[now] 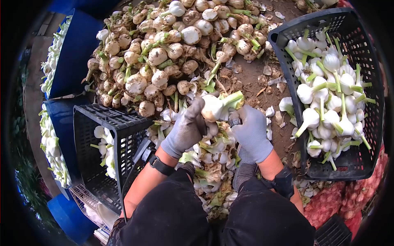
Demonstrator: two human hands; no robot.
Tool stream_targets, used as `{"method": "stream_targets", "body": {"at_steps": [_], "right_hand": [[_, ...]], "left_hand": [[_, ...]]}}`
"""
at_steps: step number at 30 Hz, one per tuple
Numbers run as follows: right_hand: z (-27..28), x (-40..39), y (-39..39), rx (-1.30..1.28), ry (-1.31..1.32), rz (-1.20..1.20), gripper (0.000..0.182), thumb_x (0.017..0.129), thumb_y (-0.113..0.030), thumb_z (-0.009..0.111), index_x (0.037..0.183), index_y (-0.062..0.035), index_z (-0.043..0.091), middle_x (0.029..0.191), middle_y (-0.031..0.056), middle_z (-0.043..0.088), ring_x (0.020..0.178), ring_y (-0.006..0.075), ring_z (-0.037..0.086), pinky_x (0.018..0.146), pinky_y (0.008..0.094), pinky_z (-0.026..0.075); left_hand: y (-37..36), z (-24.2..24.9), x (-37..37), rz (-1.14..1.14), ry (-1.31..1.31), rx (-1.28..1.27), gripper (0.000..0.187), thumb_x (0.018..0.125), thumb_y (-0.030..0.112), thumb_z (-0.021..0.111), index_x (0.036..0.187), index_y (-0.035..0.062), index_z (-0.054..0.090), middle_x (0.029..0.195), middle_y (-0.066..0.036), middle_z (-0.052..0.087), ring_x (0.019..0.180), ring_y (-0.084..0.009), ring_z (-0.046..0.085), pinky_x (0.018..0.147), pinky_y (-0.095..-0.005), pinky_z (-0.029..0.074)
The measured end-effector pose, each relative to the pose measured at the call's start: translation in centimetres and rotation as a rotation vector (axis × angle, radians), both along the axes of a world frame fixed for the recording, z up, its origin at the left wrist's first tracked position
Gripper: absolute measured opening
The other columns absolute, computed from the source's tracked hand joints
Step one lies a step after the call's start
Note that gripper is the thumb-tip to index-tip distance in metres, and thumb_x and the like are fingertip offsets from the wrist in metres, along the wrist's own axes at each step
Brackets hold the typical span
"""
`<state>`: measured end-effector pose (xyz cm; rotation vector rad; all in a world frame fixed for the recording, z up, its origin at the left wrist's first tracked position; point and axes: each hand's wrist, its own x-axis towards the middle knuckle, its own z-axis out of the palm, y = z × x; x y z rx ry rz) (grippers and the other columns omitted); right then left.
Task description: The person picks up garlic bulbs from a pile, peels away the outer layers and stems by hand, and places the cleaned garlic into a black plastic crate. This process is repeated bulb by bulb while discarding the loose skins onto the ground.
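My left hand (184,130), in a soiled grey glove, is closed around a white garlic bulb (212,108). The bulb's thick green stem points right, toward my right hand (252,133). That hand, also gloved, is closed on a small dark metal tool (234,121) close against the stem; its exact kind is mostly hidden by the fingers. Peeled skins and leaf scraps (213,158) lie beneath both hands, between my legs. Just beyond them rises a large heap of dirty, untrimmed garlic (158,55).
On the right stands a black crate (328,167) of cleaned garlic bulbs, with red mesh sacks (328,205) below it. Another black crate (96,117), tipped on its side, holds some bulbs at left. Blue containers (74,53) with garlic line the far left.
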<state>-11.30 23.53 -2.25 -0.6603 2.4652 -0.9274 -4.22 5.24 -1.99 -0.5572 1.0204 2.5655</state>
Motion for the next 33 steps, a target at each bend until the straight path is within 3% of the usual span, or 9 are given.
{"method": "stream_targets", "body": {"at_steps": [3,5,7,17,22,25,27,31,33], "right_hand": [[-1.4,0.7,-0.4,-0.275,0.179,-0.041,0.01,0.091,-0.004,0.059,0.099,0.0014,0.062,0.084,0.0058,0.067,0.068,0.0181,0.064,0.06,0.0359,0.051],[0.8,0.9,-1.6,-0.843,-0.561,-0.281,0.015,0.089,-0.001,0.06,0.103,0.0022,0.063,0.088,0.0045,0.068,0.074,0.0135,0.064,0.063,0.0319,0.05],[-0.2,0.2,-0.4,-0.741,-0.591,-0.143,0.02,0.088,0.0,0.06,0.108,0.003,0.063,0.092,0.0043,0.069,0.08,0.0096,0.062,0.068,0.0266,0.05],[1.0,0.8,-0.5,-0.549,-0.732,-0.166,0.022,0.09,0.002,0.055,0.111,0.0047,0.061,0.093,0.0063,0.069,0.083,0.0116,0.064,0.075,0.027,0.052],[-0.7,-0.3,0.8,-0.087,-0.172,-0.254,0.022,0.08,-0.009,0.061,0.099,0.003,0.065,0.086,0.0235,0.068,0.082,0.0374,0.068,0.073,0.0432,0.052],[0.5,0.3,1.2,0.086,-0.273,-0.043,0.018,0.079,-0.01,0.06,0.09,0.0035,0.066,0.079,0.0221,0.067,0.076,0.0365,0.068,0.071,0.0451,0.053],[3.0,1.6,1.3,0.072,-0.677,0.308,0.025,0.073,0.0,0.053,0.096,0.0016,0.064,0.085,0.0245,0.066,0.081,0.0366,0.067,0.07,0.044,0.05],[5.4,2.3,2.4,-0.215,-0.878,0.924,0.026,0.067,0.003,0.052,0.089,0.0001,0.063,0.077,0.0185,0.063,0.07,0.0305,0.062,0.067,0.0408,0.048],[6.1,1.8,1.5,-0.037,-0.822,0.507,0.016,0.07,-0.003,0.058,0.086,-0.0007,0.063,0.077,0.0182,0.062,0.073,0.0327,0.062,0.067,0.0429,0.048]], "left_hand": [[0.2,0.5,-0.2,-0.004,-0.056,0.048,0.07,0.092,0.065,0.048,0.144,0.0197,0.036,0.1,-0.004,0.063,0.058,-0.0126,0.06,0.056,-0.0249,0.049],[0.6,1.6,-0.3,-0.018,0.022,-0.095,0.069,0.093,0.054,0.057,0.145,0.0157,0.033,0.1,-0.003,0.062,0.064,-0.0106,0.06,0.058,-0.0243,0.048],[0.6,1.8,0.0,-0.157,0.039,-0.456,0.071,0.092,0.029,0.068,0.146,0.006,0.028,0.101,-0.003,0.061,0.078,-0.0078,0.057,0.066,-0.0224,0.048],[-0.2,0.9,-0.7,-0.017,0.423,-1.1,0.057,0.09,0.044,0.068,0.125,0.0003,0.058,0.112,-0.006,0.065,0.093,-0.0107,0.063,0.086,-0.0247,0.05],[-0.8,1.6,-0.3,-0.017,0.051,-0.562,0.036,0.096,0.033,0.062,0.11,-0.0002,0.062,0.111,-0.012,0.065,0.09,-0.0169,0.065,0.082,-0.029,0.053],[-1.3,1.5,0.1,-0.076,0.2,-0.879,0.033,0.102,0.032,0.048,0.107,0.0012,0.059,0.116,-0.013,0.063,0.104,-0.0253,0.064,0.087,-0.037,0.055],[-2.0,-0.5,0.5,0.407,-0.076,0.145,0.036,0.103,0.033,0.044,0.114,0.0012,0.056,0.123,-0.015,0.06,0.119,-0.0338,0.057,0.097,-0.0454,0.051],[-3.1,-0.8,0.6,0.554,-0.032,0.33,0.036,0.105,0.029,0.038,0.124,0.0009,0.051,0.127,-0.018,0.057,0.122,-0.0408,0.053,0.104,-0.0572,0.044],[-2.8,0.6,1.0,0.572,-0.07,0.221,0.032,0.104,0.025,0.042,0.122,0.0,0.052,0.125,-0.017,0.059,0.116,-0.0354,0.058,0.101,-0.0507,0.048]]}}
